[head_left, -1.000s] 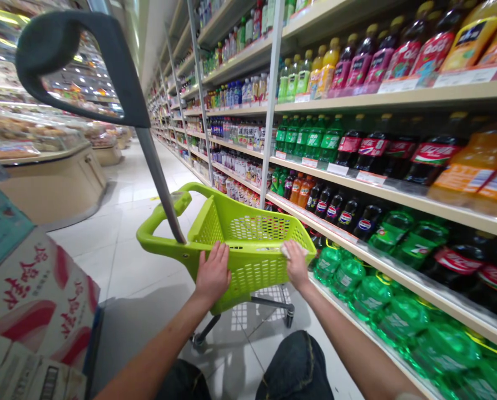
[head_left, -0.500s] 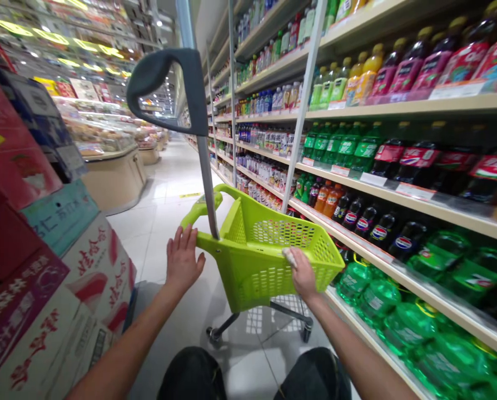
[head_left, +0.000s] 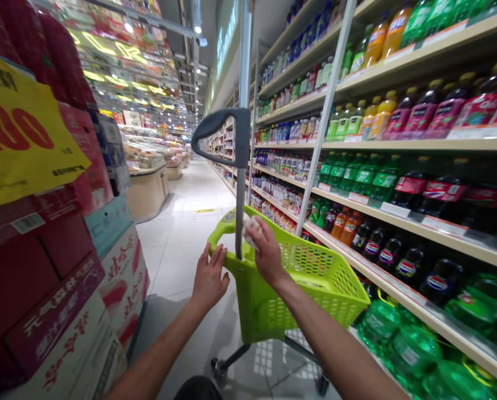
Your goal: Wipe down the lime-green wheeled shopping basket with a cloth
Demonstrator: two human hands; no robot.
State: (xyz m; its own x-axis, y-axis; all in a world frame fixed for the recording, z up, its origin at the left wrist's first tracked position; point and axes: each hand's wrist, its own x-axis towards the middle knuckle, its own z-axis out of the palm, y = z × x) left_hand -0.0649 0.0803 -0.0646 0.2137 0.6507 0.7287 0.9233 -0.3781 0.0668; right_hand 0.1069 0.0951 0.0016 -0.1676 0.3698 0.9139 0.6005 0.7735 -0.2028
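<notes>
Evidently the lime-green plastic cart (head_left: 257,319), pierced with rounded slots, stands on glossy white floor tiles (head_left: 182,239) between stacked cardboard boxes (head_left: 121,264) and shelves (head_left: 423,144) of bottled drinks (head_left: 384,186). A smooth metal pole (head_left: 240,191) rises from it, carrying a grey looped handle (head_left: 242,139). The left hand (head_left: 209,280) lies on its edge, fingers slightly spread; the right hand (head_left: 270,255) pinches a crumpled white wipe (head_left: 251,230) at the pole, having moved there from the cart's side rim.

The right hand (head_left: 268,253) partly hides the white wad (head_left: 252,229); the left edge crops the yellow sign (head_left: 21,166).
</notes>
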